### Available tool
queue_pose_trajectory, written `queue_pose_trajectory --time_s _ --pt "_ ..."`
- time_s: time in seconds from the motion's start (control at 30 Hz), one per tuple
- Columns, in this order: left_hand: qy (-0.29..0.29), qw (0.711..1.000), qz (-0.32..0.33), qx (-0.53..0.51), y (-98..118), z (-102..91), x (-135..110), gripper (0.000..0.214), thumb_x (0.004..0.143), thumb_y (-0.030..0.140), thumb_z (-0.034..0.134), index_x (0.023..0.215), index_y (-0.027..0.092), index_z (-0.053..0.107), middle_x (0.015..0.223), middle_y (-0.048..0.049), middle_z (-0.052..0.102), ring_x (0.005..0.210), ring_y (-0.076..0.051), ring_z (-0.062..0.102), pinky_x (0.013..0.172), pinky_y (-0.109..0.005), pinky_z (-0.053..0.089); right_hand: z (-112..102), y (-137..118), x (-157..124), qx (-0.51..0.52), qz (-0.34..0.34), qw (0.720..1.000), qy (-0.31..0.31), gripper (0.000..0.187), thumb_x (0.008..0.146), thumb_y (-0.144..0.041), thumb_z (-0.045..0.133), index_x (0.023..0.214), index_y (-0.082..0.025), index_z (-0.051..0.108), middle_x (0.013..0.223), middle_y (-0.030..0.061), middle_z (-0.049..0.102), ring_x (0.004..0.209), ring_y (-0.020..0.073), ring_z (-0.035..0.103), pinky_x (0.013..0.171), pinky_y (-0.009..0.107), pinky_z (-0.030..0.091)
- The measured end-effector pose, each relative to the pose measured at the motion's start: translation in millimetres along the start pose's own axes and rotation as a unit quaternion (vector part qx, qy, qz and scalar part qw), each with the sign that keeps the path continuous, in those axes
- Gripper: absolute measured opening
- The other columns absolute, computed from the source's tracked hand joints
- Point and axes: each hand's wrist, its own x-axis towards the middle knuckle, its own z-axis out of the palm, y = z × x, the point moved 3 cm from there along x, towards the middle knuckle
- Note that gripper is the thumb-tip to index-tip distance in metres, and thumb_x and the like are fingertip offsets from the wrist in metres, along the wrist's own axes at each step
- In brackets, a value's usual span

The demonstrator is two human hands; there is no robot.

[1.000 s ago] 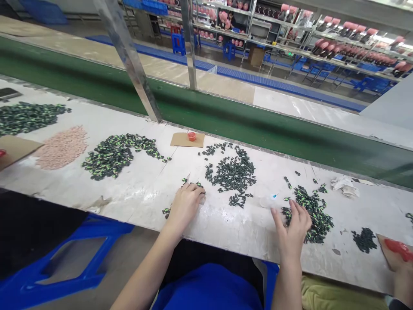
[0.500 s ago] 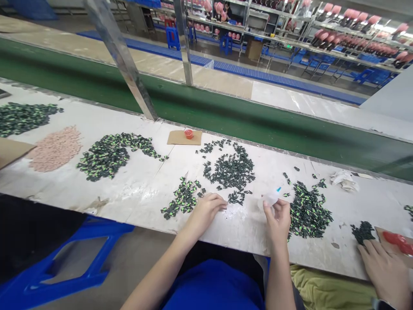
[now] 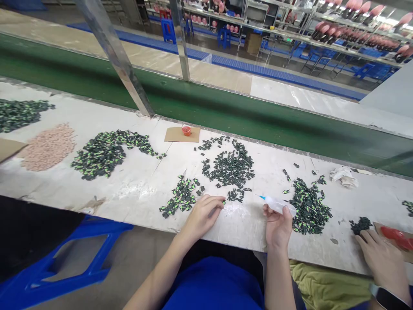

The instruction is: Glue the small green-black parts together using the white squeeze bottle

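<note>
My left hand (image 3: 204,214) rests low over the white table, thumb and fingertips pinched on a small black-and-green piece (image 3: 224,202) that they mostly cover. My right hand (image 3: 278,227) is closed around a translucent squeeze bottle (image 3: 278,206) with a thin needle on a blue tip, pointing left. Beyond and between my hands lies a heap of small dark green pieces (image 3: 234,168). A smaller black-and-green heap (image 3: 180,196) is just left of my left hand. Another black-and-green heap (image 3: 308,209) spreads to the right of the bottle.
A red cup (image 3: 186,130) stands on cardboard (image 3: 171,134) at the back. Farther left are a larger black-and-green heap (image 3: 100,157) and pale pink pieces (image 3: 50,148). A co-worker's hand (image 3: 382,254) touches dark pieces (image 3: 360,225) at right. A metal post (image 3: 121,64) rises from the back edge.
The bottle has swung from pointing up and right to lying nearly level, its needle toward my left hand. My left hand stays almost in place, fingers slightly more curled.
</note>
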Motion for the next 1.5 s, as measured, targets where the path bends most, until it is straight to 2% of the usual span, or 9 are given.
queue_pose_trajectory --time_s 0.07,0.17,0.37,0.5,0.6,0.83,1.5 --pt "0.051 0.998 -0.016 0.021 -0.4 -0.2 -3.7 0.006 0.086 0.022 0.058 0.085 0.020 0.063 0.095 -0.0068 0.071 0.090 -0.020 0.064 0.081 -0.036 0.050 3.6 2.8 -3.3 -0.033 -0.006 0.999 0.002 0.031 0.068 -0.049 0.067 0.071 -0.019 0.060 0.059 -0.0005 0.061 0.052 0.0151 0.057 0.044 0.026 0.040" --pt "0.089 0.994 -0.040 0.039 -2.8 4.8 -6.5 0.011 0.085 0.027 0.061 0.093 0.020 0.065 0.089 -0.0062 0.071 0.086 -0.021 0.063 0.079 -0.036 0.052 7.4 8.3 -10.1 -0.083 -0.014 0.996 0.002 0.031 0.066 -0.046 0.071 0.067 -0.018 0.059 0.057 -0.0010 0.061 0.048 0.0131 0.054 0.045 0.025 0.040" --pt "0.062 0.997 -0.054 -0.004 -7.1 11.7 -4.2 0.018 0.086 0.017 0.056 0.102 0.019 0.064 0.082 -0.0039 0.071 0.080 -0.017 0.065 0.075 -0.032 0.054 10.0 18.3 -23.1 -0.153 0.025 0.988 -0.024 0.035 0.066 -0.048 0.073 0.065 -0.016 0.058 0.049 -0.0027 0.057 0.042 0.0110 0.048 0.045 0.025 0.039" --pt "0.040 0.998 -0.048 -0.018 -5.0 11.5 -1.9 0.023 0.083 0.017 0.061 0.105 0.020 0.063 0.087 -0.0041 0.072 0.086 -0.019 0.065 0.078 -0.034 0.054 9.6 17.6 -26.8 -0.185 0.023 0.982 -0.013 0.036 0.066 -0.049 0.071 0.064 -0.017 0.057 0.050 -0.0026 0.057 0.043 0.0113 0.048 0.045 0.025 0.040" --pt "0.032 0.998 -0.051 -0.034 -4.8 12.8 -0.6 0.022 0.082 0.019 0.062 0.104 0.020 0.064 0.089 -0.0051 0.072 0.088 -0.019 0.065 0.079 -0.034 0.055 10.4 16.1 -27.8 -0.207 0.020 0.978 -0.012 0.035 0.066 -0.049 0.071 0.064 -0.017 0.057 0.050 -0.0023 0.057 0.044 0.0119 0.048 0.046 0.025 0.041" --pt "0.030 0.994 -0.079 -0.073 -11.1 15.8 -0.9 0.012 0.085 0.024 0.062 0.095 0.020 0.068 0.087 -0.0058 0.069 0.076 -0.016 0.069 0.076 -0.029 0.058 14.6 14.4 -27.6 -0.255 0.021 0.966 -0.022 0.034 0.066 -0.049 0.069 0.064 -0.016 0.059 0.051 -0.0013 0.059 0.045 0.0139 0.052 0.047 0.026 0.043" --pt "0.039 0.990 -0.093 -0.096 -12.1 15.8 -2.0 0.012 0.083 0.024 0.064 0.093 0.019 0.069 0.087 -0.0053 0.068 0.071 -0.014 0.071 0.074 -0.027 0.059 20.4 11.7 -28.0 -0.279 0.033 0.959 -0.031 0.032 0.065 -0.047 0.068 0.064 -0.016 0.060 0.052 -0.0014 0.059 0.045 0.0139 0.053 0.045 0.026 0.045"
